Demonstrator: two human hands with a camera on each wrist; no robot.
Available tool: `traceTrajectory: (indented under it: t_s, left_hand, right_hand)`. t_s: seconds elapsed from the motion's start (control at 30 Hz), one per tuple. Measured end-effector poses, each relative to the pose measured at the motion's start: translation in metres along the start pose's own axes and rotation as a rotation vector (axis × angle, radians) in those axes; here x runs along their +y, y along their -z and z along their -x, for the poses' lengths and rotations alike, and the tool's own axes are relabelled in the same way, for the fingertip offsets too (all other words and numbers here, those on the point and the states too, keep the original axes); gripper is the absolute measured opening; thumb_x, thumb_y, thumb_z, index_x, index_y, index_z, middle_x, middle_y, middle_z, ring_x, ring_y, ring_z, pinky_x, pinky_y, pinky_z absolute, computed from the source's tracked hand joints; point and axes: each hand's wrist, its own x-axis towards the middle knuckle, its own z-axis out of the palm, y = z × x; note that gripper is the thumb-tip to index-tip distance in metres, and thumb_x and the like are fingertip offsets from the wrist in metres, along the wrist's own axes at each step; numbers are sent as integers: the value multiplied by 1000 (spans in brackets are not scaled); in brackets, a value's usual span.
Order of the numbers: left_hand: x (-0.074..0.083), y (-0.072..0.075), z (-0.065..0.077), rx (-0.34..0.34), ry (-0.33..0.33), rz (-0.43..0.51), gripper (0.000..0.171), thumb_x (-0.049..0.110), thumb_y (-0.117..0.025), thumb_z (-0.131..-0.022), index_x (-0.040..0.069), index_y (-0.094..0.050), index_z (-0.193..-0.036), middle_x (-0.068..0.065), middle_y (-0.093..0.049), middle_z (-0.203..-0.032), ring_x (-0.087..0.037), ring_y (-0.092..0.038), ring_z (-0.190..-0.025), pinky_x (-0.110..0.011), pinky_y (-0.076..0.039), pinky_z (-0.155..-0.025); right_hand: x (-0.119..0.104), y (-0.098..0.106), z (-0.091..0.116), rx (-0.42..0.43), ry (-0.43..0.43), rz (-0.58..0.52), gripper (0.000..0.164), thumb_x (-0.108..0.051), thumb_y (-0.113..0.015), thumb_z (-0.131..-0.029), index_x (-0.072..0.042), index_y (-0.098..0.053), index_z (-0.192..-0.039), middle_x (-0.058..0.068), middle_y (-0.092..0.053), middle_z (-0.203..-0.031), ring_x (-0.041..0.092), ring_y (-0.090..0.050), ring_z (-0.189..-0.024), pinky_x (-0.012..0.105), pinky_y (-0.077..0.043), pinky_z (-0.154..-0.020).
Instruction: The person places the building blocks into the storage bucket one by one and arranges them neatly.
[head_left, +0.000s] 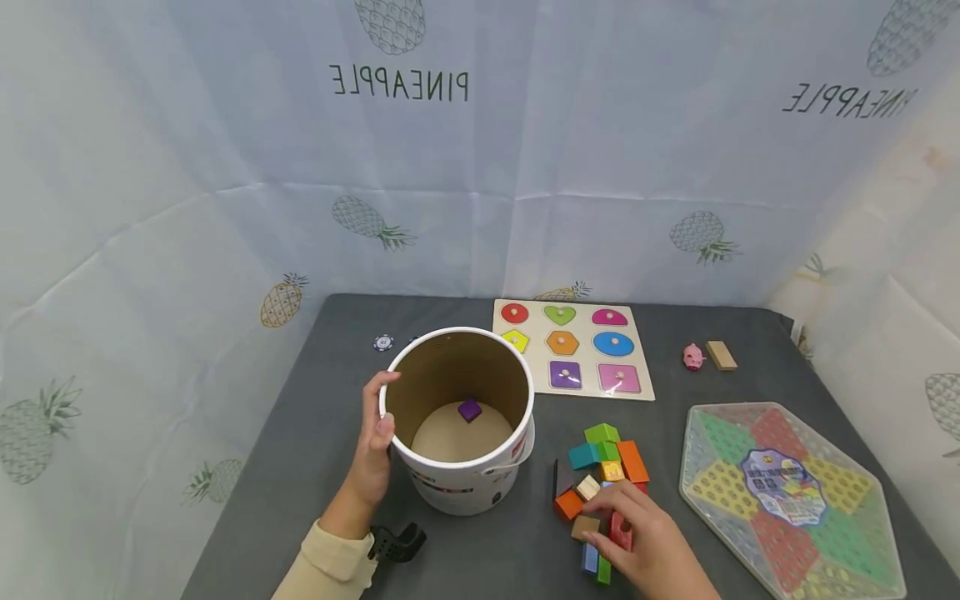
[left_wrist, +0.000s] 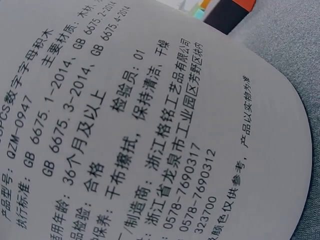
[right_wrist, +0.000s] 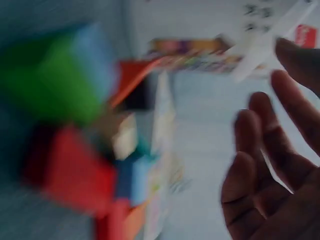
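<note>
My left hand (head_left: pixel 370 454) grips the rim of a white bucket (head_left: pixel 453 493) at its left side. Inside, on the bucket's floor, lies one purple block (head_left: pixel 469 409). To the bucket's right is a loose pile of coloured wooden blocks, among them a teal block (head_left: pixel 583 456), an orange block (head_left: pixel 632 461) and a red block (head_left: pixel 620 531). Over the near part of this pile hovers my right hand (head_left: pixel 643 537), its thumb and fingers apart beside a brown block (head_left: pixel 585 527). The right wrist view, blurred, shows those fingers (right_wrist: pixel 270 145) loosely bent with nothing between them.
Behind the bucket lies a shape puzzle board (head_left: pixel 592 350). A hexagonal game box (head_left: pixel 787 492) occupies the right side. Farther back are a pink pig figure (head_left: pixel 693 357) and a tan block (head_left: pixel 722 356). A poker chip (head_left: pixel 383 342) sits at the back left, before the hanging cloth (head_left: pixel 480 150).
</note>
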Motion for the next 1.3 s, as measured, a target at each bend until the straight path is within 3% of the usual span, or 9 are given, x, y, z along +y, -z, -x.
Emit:
traceTrajectory:
  t_s: [0.13, 0.23, 0.4, 0.57, 0.73, 0.83, 0.97, 1.13, 1.3]
  left_hand:
    - [0, 1, 0, 6, -21, -15, 53, 20, -31, -92, -3, -23, -139, -18, -24, -141, -38, -28, -122, -41, -24, -96]
    - [1, 2, -1, 3, -40, -24, 53, 19, -31, -92, -4, -23, -139, -19, -23, -141, -38, -27, -123, -41, -23, -97]
    - [2, 4, -3, -1, -53, -33, 52, 18, -30, -93, -5, -23, -139, -22, -23, -140, -39, -26, -123, -40, -22, -98]
    - [1, 3, -3, -17, -53, -18, 53, 19, -31, -93, -5, -22, -139, -22, -22, -140, -40, -26, -122, -41, -23, -98]
    - [1, 2, -2, -6, -36, -19, 54, 22, -33, -93, -4, -23, -139, -20, -23, -141, -40, -26, -123, -42, -21, -98]
    - [2, 2, -3, 5, -34, -24, 54, 24, -34, -93, -4, -23, -139, -20, -23, -141, -39, -25, -123, -42, -21, -98]
    - [2, 2, -4, 5, -35, -8, 54, 25, -34, -94, -3, -23, -139, -25, -22, -140, -40, -26, -123, -41, -22, -98]
    - [1, 2, -3, -14, -3, 8, 54, 24, -33, -94, -2, -21, -140, -24, -23, -139, -40, -29, -124, -40, -26, -99]
    - [0, 2, -1, -22, 44, -5, 55, 27, -33, -95, 0, -20, -141, -23, -24, -140, -40, -30, -125, -40, -27, -101]
  right_hand:
    - [29, -12, 16, -186, -89, 68, 33, -44, -78, -73, -31, -64, -100, -14, -50, -99, 8, -49, -87, 28, -50, -76]
    - [42, -23, 23, -212, -65, 69, 37, -52, -75, -73, -33, -63, -102, -15, -48, -99, 5, -44, -87, 27, -47, -74]
    - [44, -33, 22, -204, -46, 105, 38, -50, -77, -72, -33, -62, -102, -19, -49, -95, 3, -41, -83, 26, -43, -70]
    - [35, -25, 21, -217, -92, 110, 33, -40, -80, -73, -33, -63, -99, -21, -51, -91, 3, -44, -81, 26, -45, -69]
    - [9, -3, 13, -32, -160, 178, 32, -26, -85, -68, -34, -65, -92, -21, -53, -91, 6, -52, -79, 28, -50, -72]
    - [-13, 10, 0, 159, -87, 153, 38, -16, -88, -62, -32, -66, -89, -21, -56, -93, 5, -56, -80, 23, -51, -72]
    - [-46, 26, -27, 310, 111, -46, 40, -9, -88, -63, -27, -65, -90, -14, -60, -104, 7, -60, -93, 19, -50, -76]
    - [-86, 33, -64, 264, 308, -326, 31, -5, -82, -71, -20, -63, -91, -2, -61, -110, 14, -59, -101, 25, -50, -80]
    - [-111, 23, -103, 152, 425, -308, 24, -9, -78, -78, -21, -68, -96, -6, -56, -107, 10, -57, -91, 25, -51, -77]
